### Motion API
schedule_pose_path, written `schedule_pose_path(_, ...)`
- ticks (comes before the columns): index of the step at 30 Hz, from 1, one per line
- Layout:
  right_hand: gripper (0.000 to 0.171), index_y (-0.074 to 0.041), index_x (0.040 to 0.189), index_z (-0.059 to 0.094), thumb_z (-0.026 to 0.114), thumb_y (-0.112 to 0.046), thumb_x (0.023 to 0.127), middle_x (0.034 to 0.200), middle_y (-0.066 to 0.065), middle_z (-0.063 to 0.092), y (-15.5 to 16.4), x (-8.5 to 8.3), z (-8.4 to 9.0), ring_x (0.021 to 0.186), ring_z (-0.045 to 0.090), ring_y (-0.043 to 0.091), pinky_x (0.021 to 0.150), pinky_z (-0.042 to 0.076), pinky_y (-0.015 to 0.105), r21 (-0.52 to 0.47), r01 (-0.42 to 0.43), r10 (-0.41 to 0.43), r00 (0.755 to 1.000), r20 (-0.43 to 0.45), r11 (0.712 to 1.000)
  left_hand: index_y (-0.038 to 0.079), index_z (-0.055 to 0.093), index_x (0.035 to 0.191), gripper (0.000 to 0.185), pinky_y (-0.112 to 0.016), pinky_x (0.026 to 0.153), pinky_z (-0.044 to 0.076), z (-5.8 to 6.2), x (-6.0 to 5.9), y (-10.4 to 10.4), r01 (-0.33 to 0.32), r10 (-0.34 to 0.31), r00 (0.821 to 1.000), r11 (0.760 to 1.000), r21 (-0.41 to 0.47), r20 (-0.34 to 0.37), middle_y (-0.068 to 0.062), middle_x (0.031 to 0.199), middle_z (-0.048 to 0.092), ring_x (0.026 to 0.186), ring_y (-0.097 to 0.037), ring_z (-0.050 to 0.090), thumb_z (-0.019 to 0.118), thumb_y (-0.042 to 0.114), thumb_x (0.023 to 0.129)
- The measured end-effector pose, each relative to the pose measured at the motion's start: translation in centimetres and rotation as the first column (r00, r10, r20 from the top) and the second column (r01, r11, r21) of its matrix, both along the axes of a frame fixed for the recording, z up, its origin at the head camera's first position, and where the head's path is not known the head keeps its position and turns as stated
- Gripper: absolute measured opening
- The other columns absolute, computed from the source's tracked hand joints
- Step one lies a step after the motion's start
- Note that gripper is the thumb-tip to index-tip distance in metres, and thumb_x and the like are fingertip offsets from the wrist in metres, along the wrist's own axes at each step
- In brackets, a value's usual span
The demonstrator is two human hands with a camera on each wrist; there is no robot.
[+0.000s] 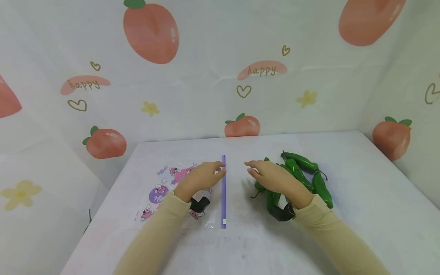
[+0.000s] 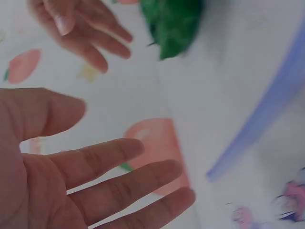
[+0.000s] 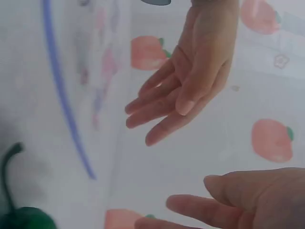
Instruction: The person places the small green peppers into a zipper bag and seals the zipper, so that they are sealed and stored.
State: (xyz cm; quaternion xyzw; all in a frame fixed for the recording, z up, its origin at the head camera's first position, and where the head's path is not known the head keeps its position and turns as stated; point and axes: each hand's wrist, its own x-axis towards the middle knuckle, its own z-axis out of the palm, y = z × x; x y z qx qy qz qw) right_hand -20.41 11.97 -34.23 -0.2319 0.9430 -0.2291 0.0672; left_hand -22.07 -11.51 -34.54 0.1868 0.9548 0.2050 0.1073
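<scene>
Peppers (image 1: 302, 173), glossy dark green, lie heaped beside printed zip bag (image 1: 185, 191).

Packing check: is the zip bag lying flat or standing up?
Flat. The zip bag lies spread on the table, under the left hand.

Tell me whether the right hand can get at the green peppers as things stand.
Probably yes. The right hand hovers open just above the pile of green peppers on the table, holding nothing, and nothing lies between them. The left hand is off to the side over the zip bag.
</scene>
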Motion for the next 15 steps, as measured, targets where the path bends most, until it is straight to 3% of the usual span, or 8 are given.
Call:
schedule_pose_path(4, 0.038, -0.012, 0.135, 0.056, 0.046, -0.029, 0.103, 0.124, 0.008, 0.065, -0.6, -0.7, 1.1, 0.111, 0.063, 0.027, 0.092, 0.052, 0.048, -0.198, 0.022, -0.018, 1.0, 0.02, 0.98, 0.014, 0.059, 0.133, 0.038, -0.046, 0.093, 0.052, 1.4, -0.2, -0.7, -0.053, 0.055, 0.998, 0.986, 0.158, -0.009, -0.009, 0.121, 0.067, 0.11, -0.026, 0.063, 0.048, 0.031, 0.101)
schedule_pose_path(6, 0.034, -0.011, 0.132, 0.058, 0.047, -0.026, 0.103, 0.117, 0.008, 0.068, -1.1, -1.4, 1.1, 0.107, 0.065, 0.026, 0.092, 0.052, 0.047, -0.33, 0.023, -0.012, 0.999, 0.037, 0.944, 0.014, 0.06, 0.13, 0.035, -0.046, 0.093, 0.052, 1.5, -0.5, -0.9, -0.09, 0.094, 0.996, 0.95, 0.298, 0.002, -0.01, 0.12, 0.067, 0.11, -0.026, 0.063, 0.047, 0.03, 0.102)
schedule_pose_path(8, 0.032, -0.01, 0.129, 0.058, 0.046, -0.024, 0.103, 0.112, 0.009, 0.07, -1.6, -2.3, 0.8, 0.104, 0.067, 0.027, 0.093, 0.052, 0.047, -0.456, 0.04, -0.004, 0.997, 0.079, 0.889, 0.011, 0.061, 0.128, 0.034, -0.044, 0.094, 0.052, 1.2, -0.8, -0.9, -0.138, 0.132, 0.99, 0.876, 0.463, 0.046, -0.013, 0.122, 0.066, 0.111, -0.027, 0.063, 0.046, 0.028, 0.103)
schedule_pose_path(11, 0.032, -0.006, 0.129, 0.055, 0.044, -0.02, 0.103, 0.111, 0.014, 0.068, -2.6, -3.6, 0.0, 0.104, 0.067, 0.03, 0.093, 0.053, 0.045, -0.571, 0.096, -0.004, 0.987, 0.161, 0.815, 0.005, 0.061, 0.128, 0.034, -0.041, 0.095, 0.053, 0.2, -1.3, -0.8, -0.229, 0.169, 0.973, 0.722, 0.653, 0.154, -0.018, 0.124, 0.064, 0.111, -0.029, 0.064, 0.045, 0.023, 0.104)
schedule_pose_path(13, 0.033, -0.002, 0.131, 0.052, 0.043, -0.018, 0.103, 0.115, 0.019, 0.066, -3.2, -4.4, -0.7, 0.106, 0.065, 0.032, 0.092, 0.054, 0.043, -0.598, 0.147, -0.012, 0.975, 0.223, 0.788, 0.002, 0.06, 0.128, 0.034, -0.04, 0.094, 0.053, -0.7, -1.6, -0.7, -0.302, 0.197, 0.953, 0.639, 0.708, 0.228, -0.019, 0.124, 0.063, 0.111, -0.031, 0.064, 0.044, 0.02, 0.104)
schedule_pose_path(15, 0.034, 0.001, 0.132, 0.05, 0.043, -0.016, 0.103, 0.119, 0.023, 0.063, -3.9, -5.1, -1.4, 0.108, 0.064, 0.034, 0.091, 0.054, 0.041, -0.591, 0.206, -0.031, 0.956, 0.292, 0.78, 0.003, 0.06, 0.129, 0.036, -0.038, 0.094, 0.053, -1.6, -1.8, -0.6, -0.38, 0.23, 0.925, 0.591, 0.711, 0.303, -0.018, 0.126, 0.063, 0.113, -0.031, 0.063, 0.044, 0.021, 0.103)
